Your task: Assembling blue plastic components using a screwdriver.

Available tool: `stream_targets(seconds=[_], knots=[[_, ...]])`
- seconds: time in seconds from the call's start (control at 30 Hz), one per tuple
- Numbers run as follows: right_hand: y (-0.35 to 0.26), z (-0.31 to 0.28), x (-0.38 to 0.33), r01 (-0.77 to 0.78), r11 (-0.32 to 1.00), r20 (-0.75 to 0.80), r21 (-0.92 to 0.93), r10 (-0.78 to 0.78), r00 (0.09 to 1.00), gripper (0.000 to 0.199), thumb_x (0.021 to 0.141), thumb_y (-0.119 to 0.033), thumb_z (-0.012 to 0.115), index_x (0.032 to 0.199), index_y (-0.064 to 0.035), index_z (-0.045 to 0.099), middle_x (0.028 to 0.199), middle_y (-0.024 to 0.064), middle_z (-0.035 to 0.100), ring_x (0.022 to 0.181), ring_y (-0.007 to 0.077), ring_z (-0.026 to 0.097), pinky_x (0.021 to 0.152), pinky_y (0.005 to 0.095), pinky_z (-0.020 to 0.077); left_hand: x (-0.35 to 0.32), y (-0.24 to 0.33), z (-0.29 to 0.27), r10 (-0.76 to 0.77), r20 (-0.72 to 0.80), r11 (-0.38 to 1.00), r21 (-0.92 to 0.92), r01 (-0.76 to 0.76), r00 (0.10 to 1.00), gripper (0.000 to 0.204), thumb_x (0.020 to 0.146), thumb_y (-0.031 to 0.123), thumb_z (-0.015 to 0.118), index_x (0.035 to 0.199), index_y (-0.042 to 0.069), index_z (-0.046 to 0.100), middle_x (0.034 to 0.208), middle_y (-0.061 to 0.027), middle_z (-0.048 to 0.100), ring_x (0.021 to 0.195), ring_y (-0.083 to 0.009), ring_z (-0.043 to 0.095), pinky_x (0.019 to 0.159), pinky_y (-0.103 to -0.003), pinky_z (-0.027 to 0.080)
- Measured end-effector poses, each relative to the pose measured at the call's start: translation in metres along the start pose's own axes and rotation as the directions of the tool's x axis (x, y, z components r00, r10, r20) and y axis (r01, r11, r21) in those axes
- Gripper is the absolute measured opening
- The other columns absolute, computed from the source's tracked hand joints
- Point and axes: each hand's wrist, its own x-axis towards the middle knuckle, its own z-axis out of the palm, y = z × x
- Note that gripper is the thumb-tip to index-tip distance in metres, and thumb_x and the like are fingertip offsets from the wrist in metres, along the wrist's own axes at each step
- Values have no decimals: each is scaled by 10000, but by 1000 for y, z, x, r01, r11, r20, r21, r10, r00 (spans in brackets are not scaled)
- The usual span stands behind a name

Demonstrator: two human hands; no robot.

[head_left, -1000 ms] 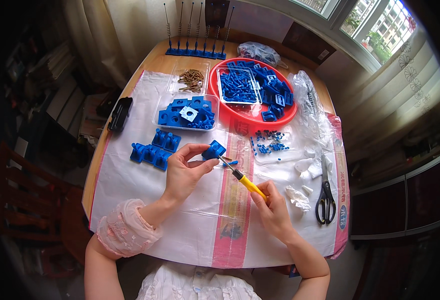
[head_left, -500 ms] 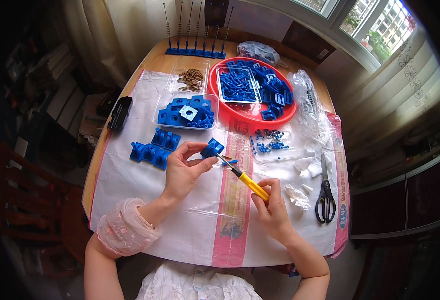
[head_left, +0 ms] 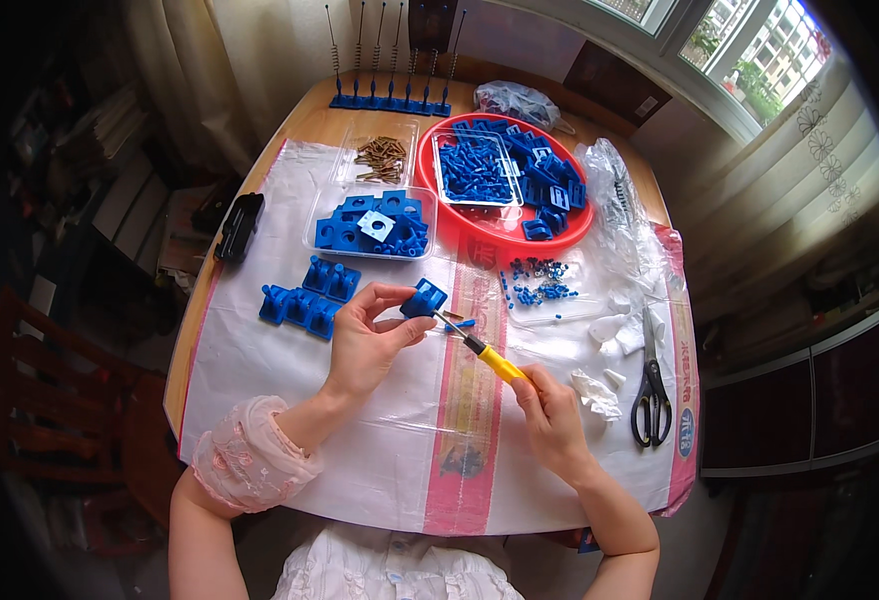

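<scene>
Between the thumb and fingers of my left hand a blue plastic bracket is held up above the table. My right hand is closed round the rear end of a yellow-handled screwdriver. The shaft slants up to the left, and its tip meets the bracket's lower right side; the screw head, if any, is too small to see. Just beyond the shaft a small blue pin lies on the sheet. To the left of my left hand stand several blue assembled brackets in two groups.
A clear tub of blue parts, a tray of brass-coloured screws and a red basin stand farther back. Small blue caps lie on a clear lid. Black scissors and crumpled tissue are at right, a black case at left.
My right hand has shifted its grip toward the end of the yellow handle, its fingers now curled more closely. The left hand and bracket have hardly moved.
</scene>
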Motion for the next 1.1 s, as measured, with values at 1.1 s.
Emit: stream_targets(seconds=[1.1], knots=[[0,-20,12,350,881,-163,-319,-415,895,204,936,-54,652,1124,-32,575,861,140,574,668,336,602,568,436,456,-3,1,2,-20,282,998,-53,36,959,327,988,87,646,1311,35,634,1099,-92,727,858,-131,721,728,-220,601]])
